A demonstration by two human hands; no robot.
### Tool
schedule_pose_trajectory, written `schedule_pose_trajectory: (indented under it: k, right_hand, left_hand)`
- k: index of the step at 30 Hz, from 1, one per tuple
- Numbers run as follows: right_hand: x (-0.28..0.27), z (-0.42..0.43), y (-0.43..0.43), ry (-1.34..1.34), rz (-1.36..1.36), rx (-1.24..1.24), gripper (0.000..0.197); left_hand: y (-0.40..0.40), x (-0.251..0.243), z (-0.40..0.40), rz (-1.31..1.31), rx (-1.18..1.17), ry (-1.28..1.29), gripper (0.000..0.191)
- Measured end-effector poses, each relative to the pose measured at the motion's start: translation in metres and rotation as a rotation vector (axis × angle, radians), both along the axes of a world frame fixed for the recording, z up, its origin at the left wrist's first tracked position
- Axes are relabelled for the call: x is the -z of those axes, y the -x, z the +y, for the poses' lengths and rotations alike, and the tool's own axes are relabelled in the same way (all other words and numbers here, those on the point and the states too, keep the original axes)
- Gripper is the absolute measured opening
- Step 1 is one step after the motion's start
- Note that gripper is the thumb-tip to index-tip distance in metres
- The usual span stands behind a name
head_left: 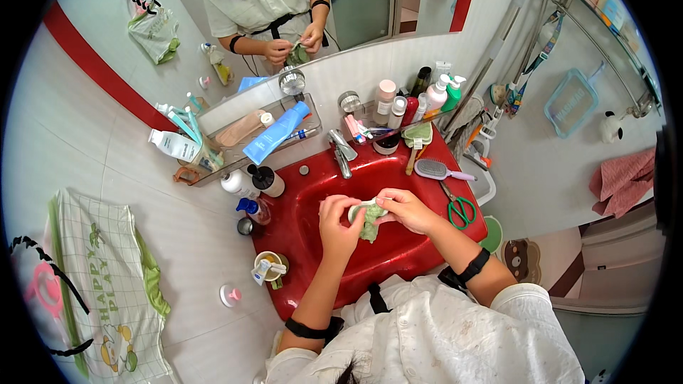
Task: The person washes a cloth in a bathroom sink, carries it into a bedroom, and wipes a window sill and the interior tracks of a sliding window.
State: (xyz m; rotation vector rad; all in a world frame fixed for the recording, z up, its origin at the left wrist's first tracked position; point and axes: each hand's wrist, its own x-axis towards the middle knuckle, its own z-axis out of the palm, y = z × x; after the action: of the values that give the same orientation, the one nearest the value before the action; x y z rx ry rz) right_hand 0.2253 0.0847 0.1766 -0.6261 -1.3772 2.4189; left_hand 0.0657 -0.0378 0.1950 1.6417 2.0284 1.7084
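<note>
Above a glossy red washbasin (315, 272), a small green cloth item with a pale edge (369, 230) hangs between my two hands. My left hand (340, 224) pinches its left side with thumb and fingers. On the other side, my right hand (406, 210) grips the pale upper edge. The fingers hide part of the item, so its exact kind is unclear. Behind the hands stands a chrome faucet (342, 152). A lilac hairbrush (435, 169) and green-handled scissors (462, 212) lie on the basin's right rim.
Pump bottles (267, 180) and a cup with a tube (272, 266) stand along the left rim. A clear shelf (315, 128) holds a blue tube (276, 132); the right shelf carries several bottles (385, 100). A mirror (363, 5) spans the wall. A green bucket (492, 233) sits low right.
</note>
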Motion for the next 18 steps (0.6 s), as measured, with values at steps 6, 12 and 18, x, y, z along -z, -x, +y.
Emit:
schedule_pose_trajectory:
  k: [6,12,18]
  right_hand:
    - [-0.003,0.008,0.001,-0.095,-0.019,0.016,0.018]
    - [-0.012,0.013,0.002,-0.283,-0.058,0.022,0.017]
    - [-0.012,0.021,0.004,-0.42,-0.115,-0.023,0.02]
  left_hand:
    - [-0.005,-0.007,0.005,0.075,0.084,0.079,0.024]
    - [-0.008,-0.003,0.012,-0.176,0.114,0.137,0.019]
    - [0.005,0.009,0.018,-0.344,0.238,0.2,0.014]
